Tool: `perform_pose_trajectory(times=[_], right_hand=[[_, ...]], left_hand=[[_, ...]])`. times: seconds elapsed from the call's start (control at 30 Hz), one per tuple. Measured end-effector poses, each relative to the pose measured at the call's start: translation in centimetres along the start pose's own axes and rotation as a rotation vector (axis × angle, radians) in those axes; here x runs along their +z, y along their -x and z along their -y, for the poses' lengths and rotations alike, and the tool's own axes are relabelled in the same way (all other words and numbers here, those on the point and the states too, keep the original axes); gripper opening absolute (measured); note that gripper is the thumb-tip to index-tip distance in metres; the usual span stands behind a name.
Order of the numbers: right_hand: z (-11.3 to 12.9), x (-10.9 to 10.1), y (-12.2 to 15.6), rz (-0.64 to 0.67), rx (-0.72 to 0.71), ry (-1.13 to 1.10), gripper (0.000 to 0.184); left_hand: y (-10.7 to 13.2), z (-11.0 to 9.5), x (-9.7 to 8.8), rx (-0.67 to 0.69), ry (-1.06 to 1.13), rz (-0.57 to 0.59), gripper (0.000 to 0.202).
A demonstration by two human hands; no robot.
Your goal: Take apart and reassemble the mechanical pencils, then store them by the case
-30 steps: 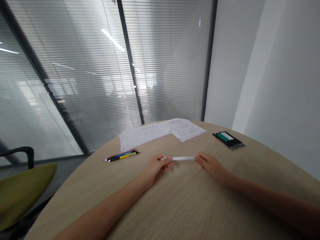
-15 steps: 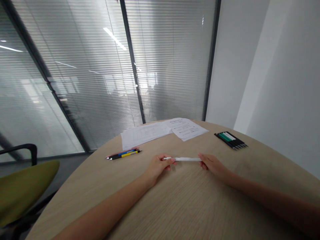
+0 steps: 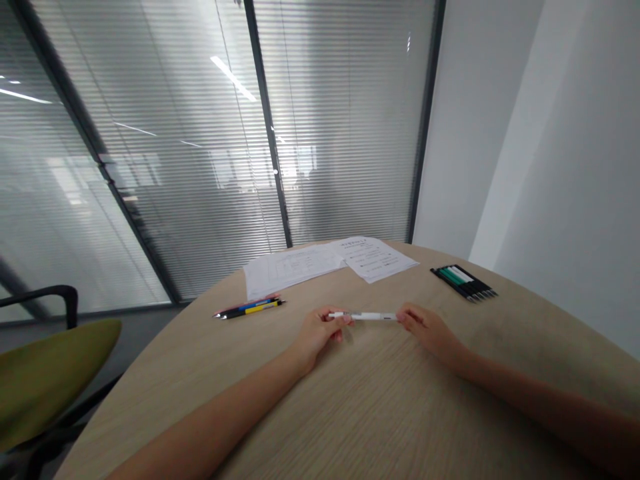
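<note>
A slim white pen is held level between my two hands, just above the wooden table. My left hand pinches its left end between thumb and fingers, with a short white tip sticking out past them. My right hand closes its fingertips round the pen's right end, which is hidden inside the grip. Small dark print shows on the barrel. Left of my left hand lie several pens, among them a yellow and black pen and a blue one beside it.
At the right is a row of black, green and white pens lying side by side. Printed paper sheets overlap at the table's far edge. A green chair stands at the left, and a glass partition with blinds rises behind.
My right hand has turned a little at the pen's right end, and dark print now shows on the barrel. My left hand keeps its pinch. The view has shifted slightly.
</note>
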State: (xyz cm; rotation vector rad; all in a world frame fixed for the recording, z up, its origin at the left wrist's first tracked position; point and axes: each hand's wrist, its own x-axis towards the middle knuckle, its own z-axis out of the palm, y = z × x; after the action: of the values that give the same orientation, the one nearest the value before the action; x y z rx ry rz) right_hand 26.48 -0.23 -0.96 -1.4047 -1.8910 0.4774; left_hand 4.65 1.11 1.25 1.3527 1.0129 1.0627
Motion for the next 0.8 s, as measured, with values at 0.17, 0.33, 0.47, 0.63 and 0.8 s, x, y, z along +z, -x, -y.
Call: perform_pose_trajectory(times=[0.17,0.33,0.47,0.63,0.8], right_hand=[[-0.7,0.6,0.0,-0.043,-0.029,-0.046,0.013],[-0.5,1.0,0.3,-0.087,-0.058,-0.069,0.012],[-0.6,1.0,0.1,-0.075,-0.050,-0.140,0.026],[-1.8,0.8,-0.5,0.023,0.066,-0.069,0.042],[-2.0,0.7,-0.7,0.019,0.068,-0.066,0.035]], left_hand=[[-0.3,0.4,-0.2,-0.016,0.017,0.007,0.021],[-0.5,0.5,-0.4,-0.022,0.027,0.007,0.021],[-0.5,0.6,-0.5,-0.009,0.005,0.015,0.021],[-0.5,0.6,-0.5,-0.007,-0.002,0.028,0.021],[-0.5,0.6,-0.5,0.001,0.019,0.004,0.021]])
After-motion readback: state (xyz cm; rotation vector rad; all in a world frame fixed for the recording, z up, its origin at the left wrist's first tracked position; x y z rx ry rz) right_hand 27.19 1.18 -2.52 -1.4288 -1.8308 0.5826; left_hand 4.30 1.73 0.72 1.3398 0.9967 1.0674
